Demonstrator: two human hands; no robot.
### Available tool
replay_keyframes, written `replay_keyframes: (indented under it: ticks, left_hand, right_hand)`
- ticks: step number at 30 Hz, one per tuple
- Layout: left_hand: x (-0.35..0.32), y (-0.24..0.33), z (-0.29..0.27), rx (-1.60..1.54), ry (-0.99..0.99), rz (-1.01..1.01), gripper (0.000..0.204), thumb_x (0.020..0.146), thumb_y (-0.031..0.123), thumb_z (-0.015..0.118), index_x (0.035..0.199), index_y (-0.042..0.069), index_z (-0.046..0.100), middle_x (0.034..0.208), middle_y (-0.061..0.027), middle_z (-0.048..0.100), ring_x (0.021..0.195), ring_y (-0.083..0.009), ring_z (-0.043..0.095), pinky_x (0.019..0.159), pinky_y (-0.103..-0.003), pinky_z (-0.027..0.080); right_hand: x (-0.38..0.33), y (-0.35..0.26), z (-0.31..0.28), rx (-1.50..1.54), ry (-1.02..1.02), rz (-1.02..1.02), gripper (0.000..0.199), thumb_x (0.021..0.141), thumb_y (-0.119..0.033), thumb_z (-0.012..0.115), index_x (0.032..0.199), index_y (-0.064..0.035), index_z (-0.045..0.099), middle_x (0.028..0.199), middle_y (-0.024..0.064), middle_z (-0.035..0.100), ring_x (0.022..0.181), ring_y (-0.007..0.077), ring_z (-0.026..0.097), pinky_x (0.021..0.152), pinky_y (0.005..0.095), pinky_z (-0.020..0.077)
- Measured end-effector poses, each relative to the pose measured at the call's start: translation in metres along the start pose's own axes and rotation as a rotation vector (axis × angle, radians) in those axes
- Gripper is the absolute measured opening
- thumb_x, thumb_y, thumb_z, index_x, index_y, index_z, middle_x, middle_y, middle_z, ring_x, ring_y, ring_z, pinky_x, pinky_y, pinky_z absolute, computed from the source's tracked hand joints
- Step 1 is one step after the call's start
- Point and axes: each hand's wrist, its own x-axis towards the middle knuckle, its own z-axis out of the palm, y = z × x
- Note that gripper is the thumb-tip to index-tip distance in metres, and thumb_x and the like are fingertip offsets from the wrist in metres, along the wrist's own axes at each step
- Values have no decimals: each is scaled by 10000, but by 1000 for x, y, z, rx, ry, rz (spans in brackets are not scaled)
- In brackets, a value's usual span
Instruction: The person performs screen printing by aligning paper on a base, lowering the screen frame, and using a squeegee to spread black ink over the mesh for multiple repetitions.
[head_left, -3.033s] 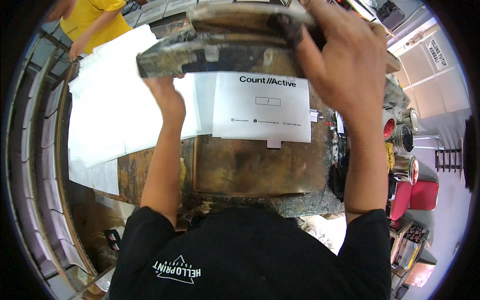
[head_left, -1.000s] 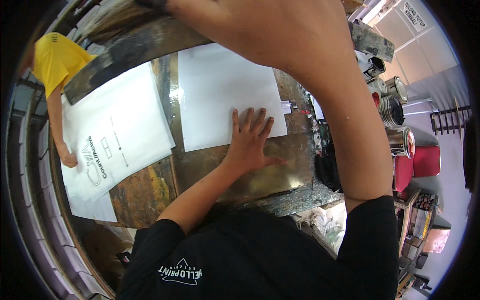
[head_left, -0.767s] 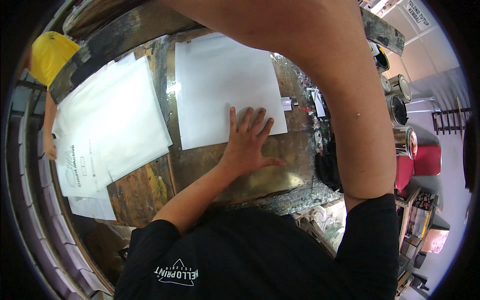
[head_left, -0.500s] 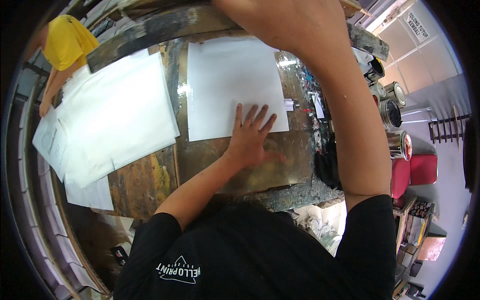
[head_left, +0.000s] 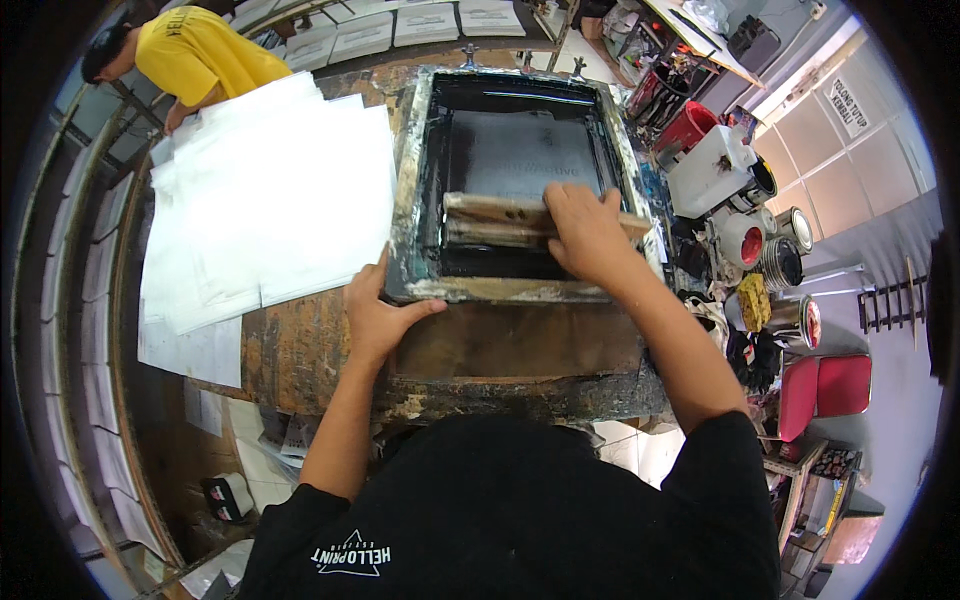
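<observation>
A screen printing frame (head_left: 500,290) with a pale, paint-smeared wooden rim lies on the worn table before me. Dark ink lines its inside, around a greyish mesh with faint lettering. Across its near half lies a wooden squeegee (head_left: 490,215), seen as two parallel bars. My right hand (head_left: 588,232) is closed around the squeegee's right part; the fingertips are partly hidden. At the near left corner, my left hand (head_left: 378,312) grips the frame, thumb along the near edge and fingers at the left side. White paper sheets (head_left: 265,210) are stacked left of the frame.
Metal clamps (head_left: 469,55) stand at the frame's far edge. To the right are a white jerrycan (head_left: 705,180), a red bucket (head_left: 690,125), several paint cans (head_left: 780,262) and a red chair (head_left: 843,386). A person in a yellow shirt (head_left: 205,50) stands beyond the papers; racks hold more sheets.
The screen frame has come down over the white sheet. My left hand has moved from the sheet to the frame's corner. My right hand, raised before, now holds the squeegee on the screen.
</observation>
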Motion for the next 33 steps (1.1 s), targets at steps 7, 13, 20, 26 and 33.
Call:
replay_keyframes:
  ticks: [7, 13, 20, 26, 33]
  left_hand:
    - [-4, -47, 7, 604, 9, 149, 1192, 509, 741, 913, 1451, 56, 658, 1088, -79, 569, 1072, -300, 518, 1024, -472, 329]
    - [-5, -46, 10, 551, -4, 126, 1209, 482, 696, 943, 1456, 43, 653, 1047, -82, 591, 1056, -291, 526, 1011, -474, 331]
    - [-2, -44, 6, 557, -21, 100, 1285, 456, 751, 916, 1490, 42, 631, 990, -70, 587, 989, -271, 517, 975, -459, 347]
    - [-4, -42, 3, 537, -42, 127, 1264, 509, 754, 902, 1499, 23, 614, 1013, -71, 578, 1022, -275, 522, 974, -468, 328]
    - [-1, -39, 4, 447, 26, 229, 1262, 540, 706, 919, 1530, 8, 568, 1029, -83, 672, 984, -284, 581, 1009, -462, 345]
  right_hand:
    - [-30, -36, 18, -10, -168, 62, 536, 749, -109, 818, 1183, -83, 505, 1066, 109, 567, 1068, 319, 572, 963, 536, 360]
    - [7, -12, 57, -74, 58, 65, 214, 906, -22, 592, 1100, -111, 571, 1013, 61, 592, 1031, 280, 592, 1023, 593, 362]
    - [129, 58, 78, -155, 102, 61, 526, 763, -95, 810, 1214, -111, 539, 1116, 75, 612, 1119, 295, 599, 1001, 582, 366]
    - [204, 116, 110, -249, 226, 6, 587, 795, -124, 815, 1302, -130, 520, 1164, 53, 643, 1140, 278, 622, 991, 590, 381]
    - [194, 115, 70, -184, 92, -15, 602, 818, -162, 813, 1332, -122, 503, 1239, 74, 658, 1216, 300, 624, 959, 599, 406]
